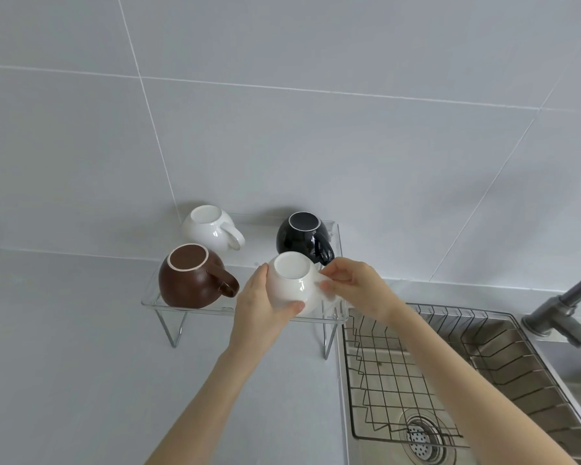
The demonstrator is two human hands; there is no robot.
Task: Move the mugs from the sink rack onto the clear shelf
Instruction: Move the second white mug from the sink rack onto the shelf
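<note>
Both hands hold one round white glazed mug point(291, 285), turned upside down, right over the front right corner of the clear plastic shelf on wire legs point(150, 302). My left hand point(260, 308) is wrapped round the mug's left side, with the thumb pressed on the front. My right hand point(356, 285) pinches the handle side of the mug — the handle itself is hidden by the fingers. I cannot tell if the rim is down on the shelf yet or just above it.

Big things first: the grey tiled wall point(316, 129) stands behind, the grey bench point(64, 364) lies below, and the steel sink with its wire rack point(399, 380) sits to the right. No mugs show on the rack.

Three more upside-down mugs sit on the shelf — a brown one point(190, 278) at the front left, a white one point(210, 226) at the back left, a black one point(304, 238) at the back right. The black mug's handle is very near my right fingers, so I think the mug should go straight down.
</note>
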